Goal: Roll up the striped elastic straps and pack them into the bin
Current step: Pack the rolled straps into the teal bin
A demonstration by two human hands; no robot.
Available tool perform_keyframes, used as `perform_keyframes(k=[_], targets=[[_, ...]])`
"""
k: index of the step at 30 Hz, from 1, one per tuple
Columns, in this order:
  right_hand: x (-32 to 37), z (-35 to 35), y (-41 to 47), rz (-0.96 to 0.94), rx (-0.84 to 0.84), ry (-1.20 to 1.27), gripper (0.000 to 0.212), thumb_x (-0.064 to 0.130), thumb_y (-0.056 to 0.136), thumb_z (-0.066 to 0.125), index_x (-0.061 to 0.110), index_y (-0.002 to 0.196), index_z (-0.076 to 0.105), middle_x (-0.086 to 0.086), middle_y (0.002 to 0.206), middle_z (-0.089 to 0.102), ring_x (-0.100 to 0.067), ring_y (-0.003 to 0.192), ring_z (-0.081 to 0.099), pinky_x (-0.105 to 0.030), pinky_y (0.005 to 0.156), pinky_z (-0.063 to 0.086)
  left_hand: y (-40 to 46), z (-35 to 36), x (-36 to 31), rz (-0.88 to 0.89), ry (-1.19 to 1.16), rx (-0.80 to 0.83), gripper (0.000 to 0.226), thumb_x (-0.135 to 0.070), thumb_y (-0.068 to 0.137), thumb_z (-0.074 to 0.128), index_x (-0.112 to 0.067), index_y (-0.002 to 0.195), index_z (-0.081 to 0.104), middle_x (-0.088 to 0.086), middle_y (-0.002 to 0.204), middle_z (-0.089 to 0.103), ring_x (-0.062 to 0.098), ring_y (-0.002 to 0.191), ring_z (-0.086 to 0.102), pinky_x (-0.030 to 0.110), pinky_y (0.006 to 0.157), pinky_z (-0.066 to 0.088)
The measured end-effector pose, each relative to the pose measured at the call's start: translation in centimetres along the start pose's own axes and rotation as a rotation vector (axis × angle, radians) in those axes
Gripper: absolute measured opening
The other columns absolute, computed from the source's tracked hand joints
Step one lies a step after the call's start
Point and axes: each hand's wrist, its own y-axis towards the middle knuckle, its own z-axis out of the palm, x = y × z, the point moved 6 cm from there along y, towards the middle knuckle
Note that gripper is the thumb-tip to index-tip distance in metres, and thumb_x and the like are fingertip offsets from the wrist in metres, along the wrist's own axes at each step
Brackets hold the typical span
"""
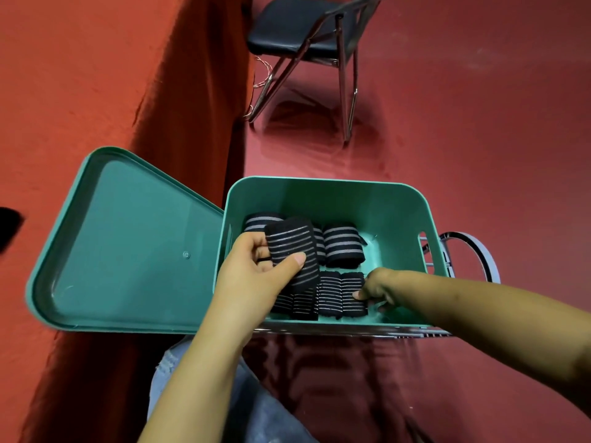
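Observation:
A teal bin point(399, 199) stands open below me with several rolled black striped straps inside. My left hand point(256, 270) grips one rolled strap point(292, 247) with thin grey stripes, thumb across its front, just above the bin's left side. My right hand point(374, 290) reaches down into the bin and pinches a rolled strap point(350, 294) in the near row. Another roll with broad grey stripes point(343, 246) stands at the back of the bin.
The bin's teal lid point(128, 244) lies upside down on a red-covered table point(64, 91) to the left. A black folding chair point(307, 30) stands on the red floor beyond. A metal ring and frame point(479, 251) show right of the bin. My jeans point(256, 410) are below.

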Motion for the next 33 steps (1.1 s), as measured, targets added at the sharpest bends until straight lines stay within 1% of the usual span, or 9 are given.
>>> perform_keyframes(k=[3,5,9,13,16,19,24,28,33], targets=[[0.7,0.1,-0.7,-0.041,-0.018,-0.017,0.023,0.018,0.093,0.063,0.006,0.079,0.050,-0.008,0.075,0.056,-0.017,0.064,0.051,-0.029,0.058,0.044,-0.2,-0.4,-0.2,0.007,-0.037,-0.012,0.026,-0.006,0.083,0.075,-0.015,0.101,0.058,0.003,0.096,0.072,0.005,0.075,0.070,0.018,0.070,0.057],[1.4,-0.1,-2.0,-0.078,-0.044,-0.071,0.031,0.026,0.092,0.064,-0.001,0.106,0.056,-0.016,0.106,0.065,-0.025,0.090,0.062,-0.033,0.076,0.049,-0.3,-0.8,-0.4,0.018,-0.052,-0.032,0.027,-0.004,0.083,0.074,-0.015,0.100,0.057,0.001,0.093,0.071,0.001,0.071,0.068,0.014,0.066,0.054],[2.8,-1.4,-5.5,-0.210,-0.102,0.128,0.055,0.020,0.093,0.064,-0.007,0.135,0.041,-0.020,0.144,0.044,-0.031,0.131,0.043,-0.034,0.103,0.035,-1.0,-1.7,-1.0,0.047,-0.089,-0.058,0.025,0.000,0.084,0.072,-0.011,0.100,0.057,-0.004,0.085,0.069,-0.003,0.064,0.067,0.010,0.059,0.050],[5.6,-2.0,-11.7,-0.556,-0.107,0.340,0.041,0.021,0.091,0.065,0.007,0.128,0.053,-0.008,0.123,0.058,-0.020,0.113,0.055,-0.028,0.094,0.041,-1.9,-2.6,-1.4,0.070,-0.107,-0.078,0.027,0.001,0.084,0.071,-0.006,0.105,0.056,-0.001,0.088,0.070,-0.002,0.066,0.068,0.011,0.059,0.050],[7.9,-1.3,-17.8,-0.874,0.016,0.465,0.014,0.024,0.092,0.062,0.028,0.105,0.066,0.006,0.107,0.068,-0.007,0.102,0.063,-0.023,0.087,0.052,-2.6,-3.0,-1.3,0.071,-0.106,-0.112,0.030,0.001,0.084,0.072,-0.005,0.109,0.056,0.000,0.089,0.070,-0.002,0.067,0.068,0.013,0.060,0.051],[9.5,0.0,-21.5,-1.039,0.130,0.553,0.020,0.014,0.088,0.064,0.029,0.101,0.068,0.008,0.098,0.073,-0.002,0.092,0.067,-0.022,0.083,0.056,-3.4,-3.3,-1.4,0.073,-0.096,-0.143,0.030,0.003,0.084,0.071,-0.002,0.110,0.055,-0.002,0.085,0.069,-0.004,0.063,0.066,0.012,0.058,0.050],[10.7,2.2,-21.9,-1.029,0.187,0.562,0.027,0.007,0.087,0.067,0.021,0.110,0.066,-0.004,0.105,0.071,-0.003,0.086,0.067,-0.018,0.073,0.054,-4.6,-4.2,-1.6,0.065,-0.107,-0.169,0.028,0.002,0.084,0.072,-0.004,0.108,0.058,-0.008,0.078,0.069,-0.005,0.060,0.066,0.011,0.056,0.049],[11.1,2.8,-22.0,-0.982,0.313,0.633,0.024,0.004,0.087,0.064,0.015,0.108,0.065,0.003,0.092,0.074,-0.002,0.079,0.069,-0.017,0.066,0.054,-5.1,-4.5,-1.7,0.052,-0.141,-0.151,0.024,0.003,0.087,0.068,-0.003,0.109,0.060,-0.008,0.073,0.073,-0.002,0.065,0.069,0.012,0.057,0.050],[11.7,2.9,-21.6,-0.880,0.513,0.585,0.015,0.001,0.090,0.058,0.011,0.097,0.068,-0.002,0.087,0.074,-0.010,0.079,0.071,-0.022,0.069,0.056,-5.1,-4.4,-1.2,0.001,-0.131,-0.108,0.025,-0.002,0.092,0.064,-0.007,0.116,0.062,-0.002,0.096,0.073,-0.001,0.076,0.070,0.012,0.063,0.051]])
